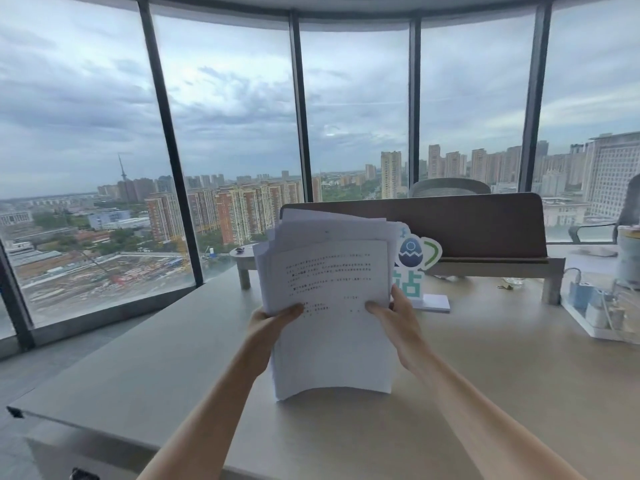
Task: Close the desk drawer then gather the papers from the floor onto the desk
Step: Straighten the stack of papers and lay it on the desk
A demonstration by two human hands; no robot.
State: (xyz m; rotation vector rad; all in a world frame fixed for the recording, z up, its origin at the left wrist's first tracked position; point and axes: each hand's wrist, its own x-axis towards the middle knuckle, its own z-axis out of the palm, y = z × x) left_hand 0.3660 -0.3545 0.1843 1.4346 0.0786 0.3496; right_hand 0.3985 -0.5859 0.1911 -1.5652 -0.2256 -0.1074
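A stack of white printed papers stands upright in front of me, its lower edge curling just above the pale desk. My left hand grips the stack's left edge with the thumb on the front sheet. My right hand grips the right edge the same way. The sheets are fanned unevenly at the top. The desk drawer is not visible; the desk's near left corner shows at the lower left.
A brown divider panel on a raised shelf stands behind the papers, with a green and white cardboard sign in front of it. A clear tray of chargers sits at right. Floor-to-ceiling windows lie beyond.
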